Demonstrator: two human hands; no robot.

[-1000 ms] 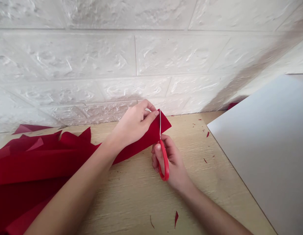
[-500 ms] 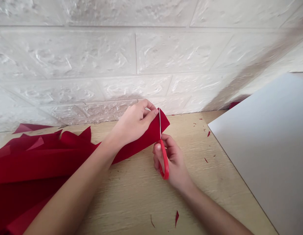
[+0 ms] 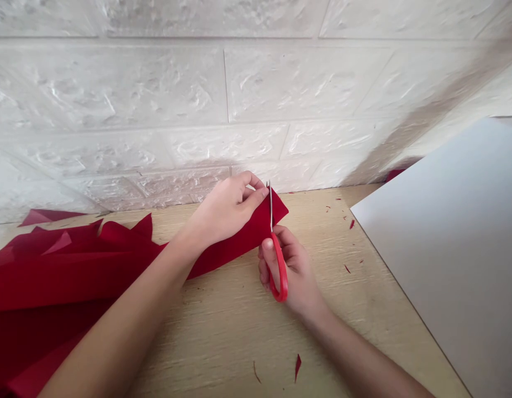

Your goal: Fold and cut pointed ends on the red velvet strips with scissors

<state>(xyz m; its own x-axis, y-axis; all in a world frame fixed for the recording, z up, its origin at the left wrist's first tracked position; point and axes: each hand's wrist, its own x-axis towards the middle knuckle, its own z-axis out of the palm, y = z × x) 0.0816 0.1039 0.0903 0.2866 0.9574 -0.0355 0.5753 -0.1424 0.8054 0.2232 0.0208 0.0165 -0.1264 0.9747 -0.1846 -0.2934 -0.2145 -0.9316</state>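
Observation:
My left hand pinches the top edge of a long strip of red paper that rises from the wooden table. My right hand grips red-handled scissors, fingers through the loops. The thin metal blades point straight up and cross the strip just right of my left fingertips, near the strip's right end. The strip's left part runs under my left forearm into a pile of red sheets.
A large white sheet lies on the right of the table. Small red scraps are scattered on the wood. A white brick-pattern wall stands right behind the table. More red paper lies against the wall at the left.
Hands, scissors and strip keep nearly the same pose. The view has shifted slightly, and the scissors sit a touch lower on the strip.

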